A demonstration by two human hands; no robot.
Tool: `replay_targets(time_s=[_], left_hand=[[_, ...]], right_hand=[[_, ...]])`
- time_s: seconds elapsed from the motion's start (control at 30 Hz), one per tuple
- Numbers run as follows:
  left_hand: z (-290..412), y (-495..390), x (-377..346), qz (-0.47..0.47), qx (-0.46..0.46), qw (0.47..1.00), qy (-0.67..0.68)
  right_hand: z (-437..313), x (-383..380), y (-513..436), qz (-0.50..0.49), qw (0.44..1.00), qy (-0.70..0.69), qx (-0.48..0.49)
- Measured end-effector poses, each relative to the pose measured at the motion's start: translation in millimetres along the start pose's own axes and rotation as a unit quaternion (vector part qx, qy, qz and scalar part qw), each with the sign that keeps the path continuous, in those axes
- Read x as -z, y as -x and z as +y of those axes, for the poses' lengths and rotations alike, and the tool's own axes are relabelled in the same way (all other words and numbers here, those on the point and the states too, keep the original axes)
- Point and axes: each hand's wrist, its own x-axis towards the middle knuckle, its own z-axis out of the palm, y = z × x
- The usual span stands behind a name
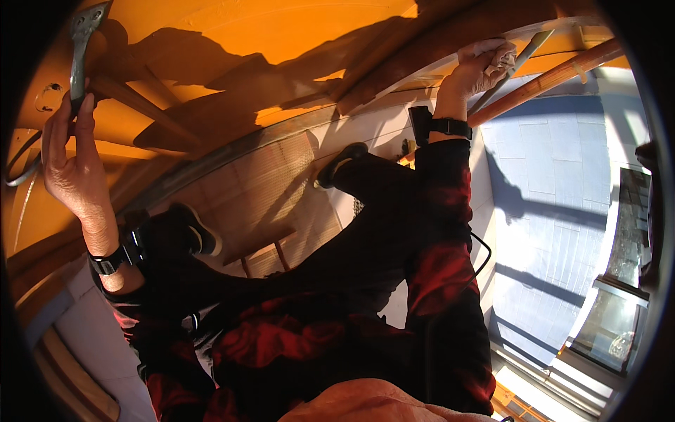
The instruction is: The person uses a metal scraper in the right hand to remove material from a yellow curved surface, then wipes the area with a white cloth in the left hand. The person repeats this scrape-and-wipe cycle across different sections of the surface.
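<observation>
My left hand (79, 153), at the upper left, has its fingers around the lower end of a grey-green metal handle or bracket (79, 53). Its flat upper end has small holes and lies over an orange painted surface (211, 21). My right hand (466, 76), at the upper right, grips a crumpled pale cloth or paper (500, 59) beside a dark reddish-brown curved wooden edge (401, 50). What lies under the right palm is hidden. Each wrist has a black strap with a small device on it.
A reddish wooden pole (548, 82) and a thin greenish bar (517, 68) run beside my right hand. Below are woven matting (274, 169) and a small wooden frame (261, 245) near my feet. A blue-grey tiled surface (548, 158) and glazed frames (606, 316) stand at right.
</observation>
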Motion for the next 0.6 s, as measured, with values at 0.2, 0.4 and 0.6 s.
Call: replay_targets(time_s=[0.2,0.4,0.6], left_hand=[[3,0,-2,0.011,0.001,0.998,0.062],[3,0,1,-0.006,0.02,1.0,0.012],[8,1,-2,0.004,0.028,0.997,0.075]], right_hand=[[105,76,133,0.197,0.918,0.193,-0.285],[136,77,201,0.21,0.782,0.115,-0.576],[103,7,98,0.164,0.822,0.067,-0.542]])
